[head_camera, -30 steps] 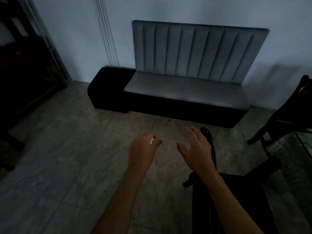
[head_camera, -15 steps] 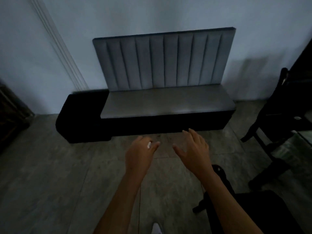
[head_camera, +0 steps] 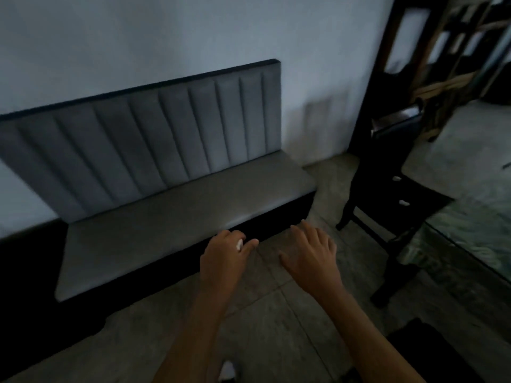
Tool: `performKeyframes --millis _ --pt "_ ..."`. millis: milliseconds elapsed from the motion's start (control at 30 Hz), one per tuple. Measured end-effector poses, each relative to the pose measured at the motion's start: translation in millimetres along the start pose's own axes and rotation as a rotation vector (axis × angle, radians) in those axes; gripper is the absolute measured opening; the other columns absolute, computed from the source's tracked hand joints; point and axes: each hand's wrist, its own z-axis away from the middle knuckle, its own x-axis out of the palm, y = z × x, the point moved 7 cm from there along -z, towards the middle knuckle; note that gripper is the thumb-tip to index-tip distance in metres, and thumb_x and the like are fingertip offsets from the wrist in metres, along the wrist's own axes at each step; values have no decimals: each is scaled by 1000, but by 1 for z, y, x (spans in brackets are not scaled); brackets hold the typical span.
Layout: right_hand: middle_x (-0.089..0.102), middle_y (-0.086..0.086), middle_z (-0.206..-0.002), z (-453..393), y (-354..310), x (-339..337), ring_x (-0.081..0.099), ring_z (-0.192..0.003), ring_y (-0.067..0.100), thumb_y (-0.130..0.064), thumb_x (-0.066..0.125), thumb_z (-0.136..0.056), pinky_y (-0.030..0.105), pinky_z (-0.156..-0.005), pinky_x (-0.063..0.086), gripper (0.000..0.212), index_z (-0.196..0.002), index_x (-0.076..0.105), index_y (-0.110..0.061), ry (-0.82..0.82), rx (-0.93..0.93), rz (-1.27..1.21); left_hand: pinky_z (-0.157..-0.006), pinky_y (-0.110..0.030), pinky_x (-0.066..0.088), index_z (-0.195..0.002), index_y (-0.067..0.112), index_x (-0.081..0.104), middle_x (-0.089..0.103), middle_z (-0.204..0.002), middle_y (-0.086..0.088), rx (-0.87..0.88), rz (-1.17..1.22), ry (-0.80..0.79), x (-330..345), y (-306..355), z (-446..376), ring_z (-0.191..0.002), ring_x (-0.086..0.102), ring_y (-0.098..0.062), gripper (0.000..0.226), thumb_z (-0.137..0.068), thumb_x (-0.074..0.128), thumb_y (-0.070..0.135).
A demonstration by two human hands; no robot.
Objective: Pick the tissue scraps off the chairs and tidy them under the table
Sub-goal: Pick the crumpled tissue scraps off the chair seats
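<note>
My left hand (head_camera: 225, 254) hangs in front of me over the floor and pinches a small white tissue scrap (head_camera: 239, 244) between thumb and fingers. My right hand (head_camera: 311, 254) is beside it, fingers spread and relaxed, holding nothing. On the seat of the dark wooden chair (head_camera: 387, 200) at the right lie two white tissue scraps, one farther back (head_camera: 396, 178) and one nearer (head_camera: 403, 202). The chair stands against the glass-topped table (head_camera: 475, 230) at the right edge.
A grey padded bench (head_camera: 171, 214) with a ribbed backrest stands against the wall ahead. Another dark chair seat (head_camera: 431, 352) shows at the bottom right. Dark wooden shelving (head_camera: 442, 51) fills the top right. The floor is grey tile.
My view has swung to the right: the bench slid left and nearer, and the chair with scraps and the table came into view. Both hands keep the same pose.
</note>
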Motion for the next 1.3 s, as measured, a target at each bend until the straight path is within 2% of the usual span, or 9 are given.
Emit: performKeyframes --millis 167,300,500,600,733,867,1000,1167,1300 --pt "31 8 -156 -77 39 1 25 -144 32 -60 48 -84 55 -116 23 73 -146 34 -25 59 157 50 -70 -41 53 -94 14 69 65 -91 -3 152 81 -119 60 20 -105 -83 60 -21 38 -86 65 51" --pt "33 10 -154 -131 68 -7 27 -142 35 -58 53 -83 55 -115 22 70 -141 38 -23 107 274 77 -65 -36 52 -95 14 70 66 -88 -3 270 96 -205 102 49 -177 -77 61 -21 35 -85 69 48" --pt "30 8 -156 -186 131 -29 26 -143 34 -57 54 -81 54 -115 22 74 -145 37 -24 144 470 135 -56 -31 40 -85 15 66 59 -81 -2 442 103 -304 160 117 -262 -73 56 -21 33 -87 66 48" --pt "26 7 -158 -208 176 -38 23 -145 33 -58 52 -82 54 -116 22 74 -146 34 -26 175 578 138 -63 -37 48 -95 13 69 63 -89 -8 543 118 -365 201 162 -294 -81 59 -26 35 -88 66 47" --pt "25 7 -160 -233 253 -48 22 -145 33 -60 50 -84 54 -117 21 74 -148 34 -25 228 701 131 -65 -43 51 -92 11 71 64 -89 -12 627 153 -402 265 224 -332 -83 60 -33 32 -84 73 42" --pt "25 6 -159 -265 340 -63 23 -145 33 -61 49 -87 54 -116 24 71 -147 31 -27 274 787 114 -59 -39 49 -91 14 70 63 -85 -8 696 151 -407 339 288 -372 -78 61 -30 31 -83 73 45" --pt "26 5 -159 -296 420 -85 24 -145 32 -59 50 -87 53 -115 25 71 -147 30 -27 324 853 72 -61 -36 50 -96 16 71 63 -90 -5 686 170 -469 405 348 -409 -77 62 -25 33 -83 72 46" --pt "25 6 -160 -336 499 -110 24 -145 31 -59 49 -88 50 -113 27 71 -148 29 -26 345 928 47 -53 -20 31 -95 14 71 61 -85 -1 712 177 -522 470 419 -446 -70 52 -13 32 -83 73 43" --pt "24 6 -160 -370 560 -116 24 -145 31 -59 48 -88 50 -113 28 71 -148 29 -26 341 971 38 -58 -24 36 -100 16 70 61 -91 1 733 165 -572 523 463 -475 -79 59 -15 35 -85 68 47"
